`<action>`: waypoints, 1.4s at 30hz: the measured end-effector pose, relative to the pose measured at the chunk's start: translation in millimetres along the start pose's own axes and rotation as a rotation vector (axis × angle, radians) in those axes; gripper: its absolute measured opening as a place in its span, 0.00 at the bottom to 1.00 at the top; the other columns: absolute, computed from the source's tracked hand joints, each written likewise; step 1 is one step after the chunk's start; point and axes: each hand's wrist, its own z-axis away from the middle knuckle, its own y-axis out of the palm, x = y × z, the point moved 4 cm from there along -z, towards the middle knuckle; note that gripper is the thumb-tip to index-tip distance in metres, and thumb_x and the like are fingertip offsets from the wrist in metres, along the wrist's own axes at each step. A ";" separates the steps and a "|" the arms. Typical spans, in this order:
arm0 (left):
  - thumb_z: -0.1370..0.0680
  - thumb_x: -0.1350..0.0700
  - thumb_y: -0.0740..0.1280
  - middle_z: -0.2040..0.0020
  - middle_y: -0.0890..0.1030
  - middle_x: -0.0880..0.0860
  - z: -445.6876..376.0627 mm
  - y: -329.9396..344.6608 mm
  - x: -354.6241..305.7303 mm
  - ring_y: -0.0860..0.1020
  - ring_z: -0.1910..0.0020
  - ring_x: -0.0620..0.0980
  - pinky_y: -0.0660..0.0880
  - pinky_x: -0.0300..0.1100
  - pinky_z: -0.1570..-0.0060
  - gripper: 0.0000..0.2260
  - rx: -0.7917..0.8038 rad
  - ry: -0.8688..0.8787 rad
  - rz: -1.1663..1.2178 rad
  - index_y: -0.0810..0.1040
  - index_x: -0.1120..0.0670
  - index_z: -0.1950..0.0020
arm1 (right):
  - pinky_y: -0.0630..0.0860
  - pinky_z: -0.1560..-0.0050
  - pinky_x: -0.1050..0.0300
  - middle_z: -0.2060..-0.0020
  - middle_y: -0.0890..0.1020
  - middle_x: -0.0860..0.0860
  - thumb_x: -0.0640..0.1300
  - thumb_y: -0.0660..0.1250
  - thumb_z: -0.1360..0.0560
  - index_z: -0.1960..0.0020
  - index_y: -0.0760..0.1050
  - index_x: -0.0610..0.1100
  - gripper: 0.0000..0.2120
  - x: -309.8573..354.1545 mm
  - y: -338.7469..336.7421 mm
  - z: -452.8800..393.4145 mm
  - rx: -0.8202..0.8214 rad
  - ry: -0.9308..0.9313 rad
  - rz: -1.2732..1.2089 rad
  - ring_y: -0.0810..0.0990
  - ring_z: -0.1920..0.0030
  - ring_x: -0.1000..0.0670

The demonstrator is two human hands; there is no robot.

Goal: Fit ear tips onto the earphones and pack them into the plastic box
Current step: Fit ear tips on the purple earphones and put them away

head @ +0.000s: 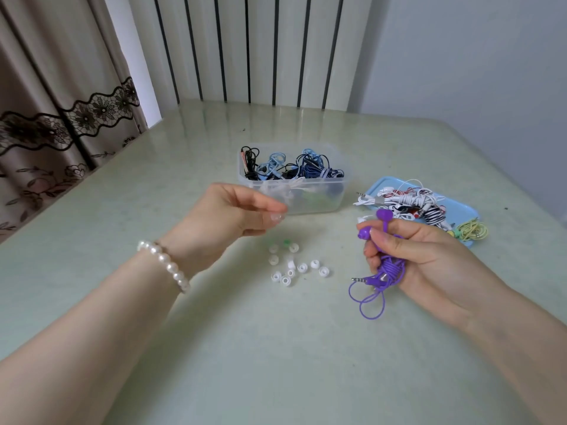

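Observation:
My right hand [408, 253] grips a wound bundle of purple earphones [387, 269]. Its two purple earbuds stick up above my fingers, and the plug and a cable loop hang below. My left hand [233, 214] hovers in front of the clear plastic box [310, 207], thumb pressed to curled fingertips. Whether the pale speck at the pinch is an ear tip or a nail is unclear. Several white ear tips [294, 265] and a green one [287, 241] lie loose on the table between my hands. The box holds black, blue and white earphones.
A light blue tray [466, 210] at the right carries several wound earphones, white, striped and yellow-green. The pale green table [276, 348] meets a curtain on the left and a wall and radiator behind.

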 end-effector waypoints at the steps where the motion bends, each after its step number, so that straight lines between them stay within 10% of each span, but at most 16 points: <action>1: 0.33 0.71 0.70 0.72 0.82 0.47 -1.8 -3.7 2.2 0.77 0.71 0.39 0.75 0.28 0.65 0.10 -0.003 0.003 -0.090 0.83 0.56 0.66 | 0.73 0.71 0.66 0.73 0.78 0.47 0.38 0.64 0.36 0.59 0.78 0.38 0.08 -0.1 -0.9 -0.9 -0.011 0.001 0.007 0.74 0.73 0.54; 16: 0.32 0.63 0.74 0.66 0.75 0.44 -3.7 20.4 15.0 0.73 0.67 0.42 0.66 0.25 0.65 0.06 0.067 0.273 -0.809 0.85 0.52 0.60 | 0.73 0.71 0.66 0.74 0.78 0.48 0.39 0.64 0.36 0.59 0.77 0.37 0.08 -4.8 -3.7 -6.4 -0.069 -0.035 0.079 0.75 0.74 0.55; 28: 0.31 0.59 0.74 0.61 0.71 0.42 -0.8 19.1 12.6 0.70 0.61 0.41 0.66 0.30 0.58 0.05 0.216 0.262 -0.891 0.84 0.51 0.57 | 0.73 0.71 0.66 0.74 0.78 0.48 0.39 0.65 0.36 0.57 0.77 0.37 0.10 -5.9 -3.9 -6.3 -0.053 -0.037 0.096 0.74 0.73 0.55; 35: 0.29 0.60 0.72 0.68 0.79 0.45 -4.8 11.1 12.2 0.72 0.73 0.35 0.65 0.27 0.68 0.05 0.008 0.283 -0.674 0.80 0.51 0.64 | 0.74 0.70 0.66 0.74 0.78 0.48 0.39 0.65 0.37 0.58 0.77 0.37 0.10 -5.2 -4.0 -6.0 -0.057 -0.049 0.099 0.75 0.73 0.54; 42: 0.31 0.70 0.70 0.70 0.82 0.52 1.0 21.9 14.0 0.80 0.71 0.46 0.77 0.34 0.68 0.06 -0.018 0.049 0.053 0.80 0.60 0.63 | 0.76 0.69 0.65 0.72 0.81 0.48 0.39 0.65 0.38 0.58 0.77 0.37 0.09 -5.5 -3.0 -4.9 -0.069 -0.057 0.107 0.77 0.72 0.54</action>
